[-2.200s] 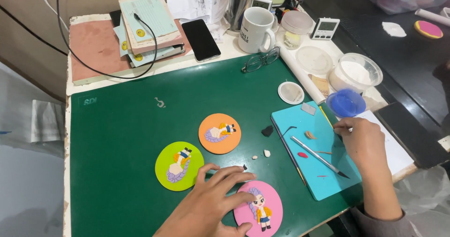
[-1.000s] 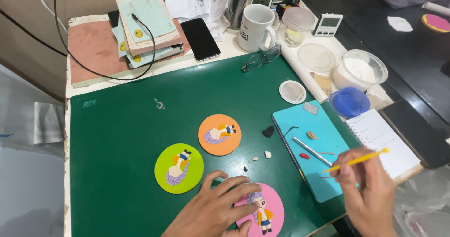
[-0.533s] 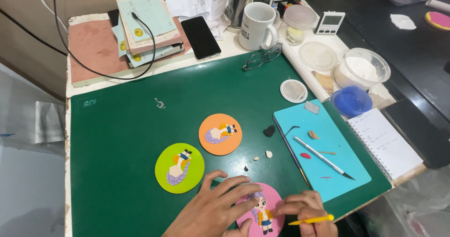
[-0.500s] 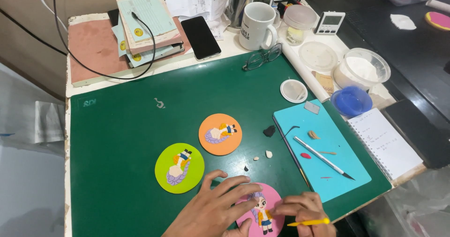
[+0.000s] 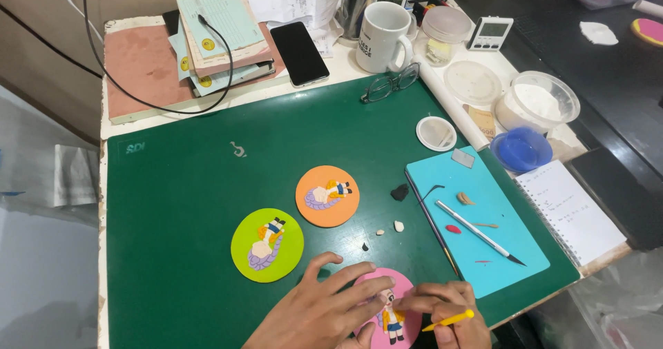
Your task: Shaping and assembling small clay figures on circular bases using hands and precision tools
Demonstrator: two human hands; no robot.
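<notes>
My left hand (image 5: 319, 309) lies flat on the green cutting mat (image 5: 207, 183), its fingers steadying a pink round disc (image 5: 404, 321) with a small clay figure on it. My right hand (image 5: 445, 304) grips a thin yellow tool (image 5: 452, 319) and rests on the disc's right edge, fingertips touching the figure. An orange disc (image 5: 327, 196) and a lime-green disc (image 5: 266, 245), each carrying a clay figure, lie further up the mat.
A light-blue mat (image 5: 483, 211) at right holds a silver-tipped tool (image 5: 478, 231) and clay bits. Behind are a blue cup (image 5: 520, 149), a white-powder tub (image 5: 537, 102), a mug (image 5: 382, 36), glasses (image 5: 389, 84), a phone (image 5: 299, 53), stacked notebooks (image 5: 221, 38) and a notepad (image 5: 570, 211).
My right hand left the light-blue mat with the yellow tool and came down to the pink disc. My left hand stayed on the disc.
</notes>
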